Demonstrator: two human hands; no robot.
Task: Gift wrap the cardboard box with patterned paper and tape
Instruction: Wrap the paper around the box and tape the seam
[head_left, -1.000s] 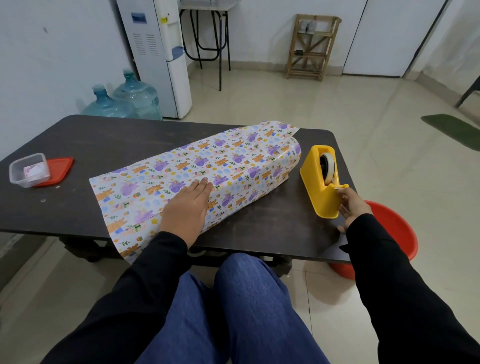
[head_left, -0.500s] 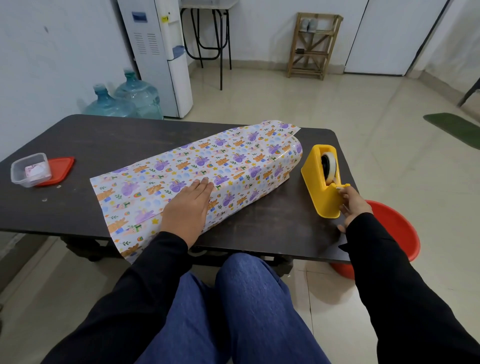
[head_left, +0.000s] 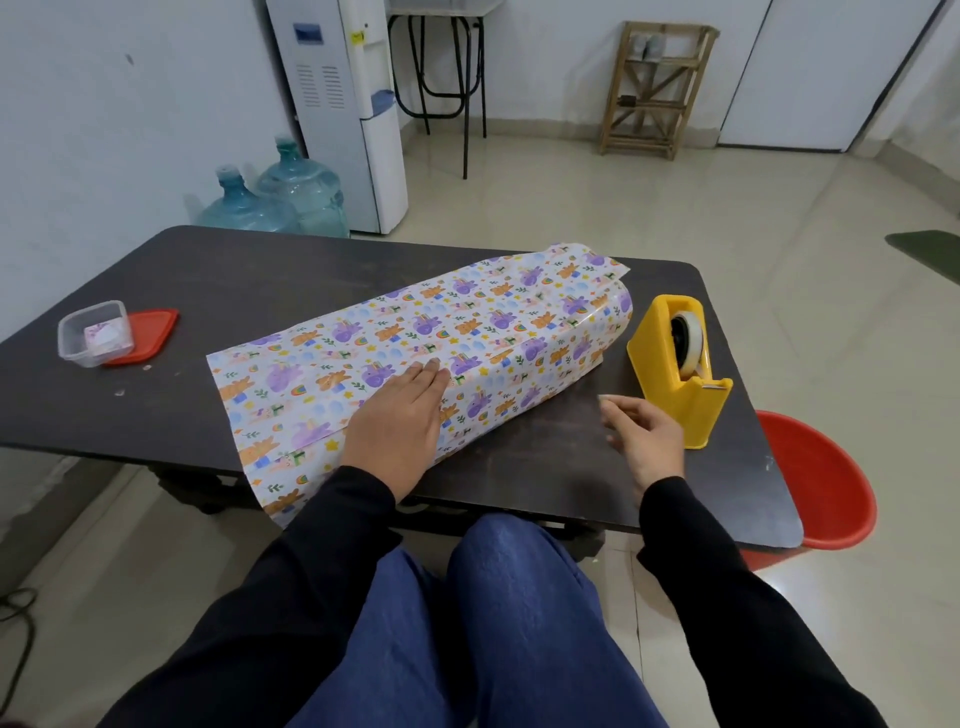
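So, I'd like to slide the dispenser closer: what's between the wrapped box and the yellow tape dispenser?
Head view: only bare dark table between the wrapped box and the tape dispenser; the right hand hovers over the gap's near end.

- Dark tabletop, scuffed in places.
- Clear plastic container at the tabletop's left end, with something pale inside. A red lid lies against it.
- Red basin on the floor, partly under the tabletop's near right corner.
- Two blue water jugs on the floor behind the tabletop's far left edge, with a white water dispenser just beside them.
- Wooden rack by the wall, well beyond the tabletop.
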